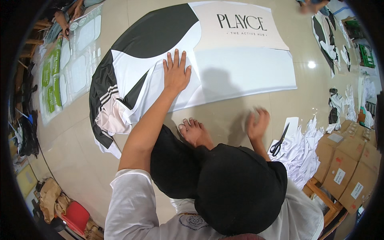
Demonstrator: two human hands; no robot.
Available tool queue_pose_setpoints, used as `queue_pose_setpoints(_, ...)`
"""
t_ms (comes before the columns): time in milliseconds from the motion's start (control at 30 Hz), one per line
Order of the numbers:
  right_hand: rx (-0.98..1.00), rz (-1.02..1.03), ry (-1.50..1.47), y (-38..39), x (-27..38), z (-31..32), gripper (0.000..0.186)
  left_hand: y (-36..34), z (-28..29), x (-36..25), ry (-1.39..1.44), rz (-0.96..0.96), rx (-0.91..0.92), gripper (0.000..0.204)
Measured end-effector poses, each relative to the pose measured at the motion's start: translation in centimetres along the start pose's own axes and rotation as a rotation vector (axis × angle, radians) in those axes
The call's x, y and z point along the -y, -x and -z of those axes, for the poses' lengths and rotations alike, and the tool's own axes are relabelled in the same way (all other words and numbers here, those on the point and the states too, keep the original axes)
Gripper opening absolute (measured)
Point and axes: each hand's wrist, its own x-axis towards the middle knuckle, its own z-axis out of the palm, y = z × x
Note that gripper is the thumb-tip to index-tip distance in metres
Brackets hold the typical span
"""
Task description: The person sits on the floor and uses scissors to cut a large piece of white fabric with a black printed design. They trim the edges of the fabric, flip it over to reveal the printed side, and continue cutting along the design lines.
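Observation:
A large piece of white, black and pale pink fabric lies on the tiled floor in front of me, with printed lettering on its pink part. My left hand rests flat on its white area, fingers spread. Beneath that hand the cloth lies in overlapping layers, and a striped, crumpled part bunches at the left. My right hand is in the air just off the fabric's near edge, slightly blurred, thumb apart from the fingers and nothing visible in it. Black-handled scissors lie to its right, by white scraps.
A heap of white fabric scraps lies on my right, before stacked cardboard boxes. My bare foot is close to the cloth. Printed plastic sheeting covers floor at the left. Other people's hands show at the upper left.

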Motion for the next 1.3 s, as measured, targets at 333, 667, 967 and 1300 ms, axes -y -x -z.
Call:
queue_pose_setpoints(333,0.013,-0.534,0.193,16.4,-16.6,9.8,0.037,0.8,0.1,-0.6,0.027,0.052,-0.052,0.079)
queue_pose_setpoints(667,0.088,-0.654,0.211,16.2,-20.1,11.0,0.034,5.1,-0.2,-4.6,0.104,0.118,0.032,0.081)
queue_pose_setpoints(967,0.299,-1.209,-1.091,12.2,-23.3,17.4,0.018,7.3,-0.3,-3.7,0.085,0.153,0.02,0.08)
queue_pose_setpoints(1300,0.208,-0.908,-0.964,9.2,-7.7,11.9,0.039,10.3,-1.0,-0.8,0.129,0.173,-0.112,0.081)
